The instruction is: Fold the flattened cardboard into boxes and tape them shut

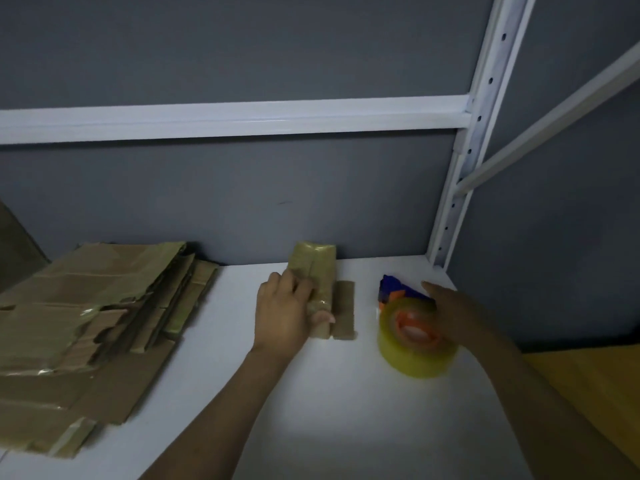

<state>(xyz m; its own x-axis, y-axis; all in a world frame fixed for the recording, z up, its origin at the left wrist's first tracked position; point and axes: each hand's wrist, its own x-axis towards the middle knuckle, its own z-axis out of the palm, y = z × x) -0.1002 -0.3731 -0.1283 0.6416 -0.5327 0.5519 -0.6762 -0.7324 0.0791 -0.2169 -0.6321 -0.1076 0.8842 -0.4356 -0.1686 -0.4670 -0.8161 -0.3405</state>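
A small taped cardboard box (317, 268) lies on the white shelf (311, 393) near the back wall. My left hand (285, 313) grips its near end, fingers on the left side and thumb wrapped over the front. One open flap (344, 311) lies flat to the right of the box. My right hand (450, 313) rests on a tape dispenser with a yellowish tape roll (415, 344), an orange core and a blue handle (391, 287). The hand's fingers are hidden behind the roll.
A messy stack of flattened, tape-marked cardboard (86, 320) covers the shelf's left part. A white upright post (460, 168) stands at the back right, with a white crossbar (225, 121) above. A yellow surface (588, 393) lies beyond the shelf's right edge.
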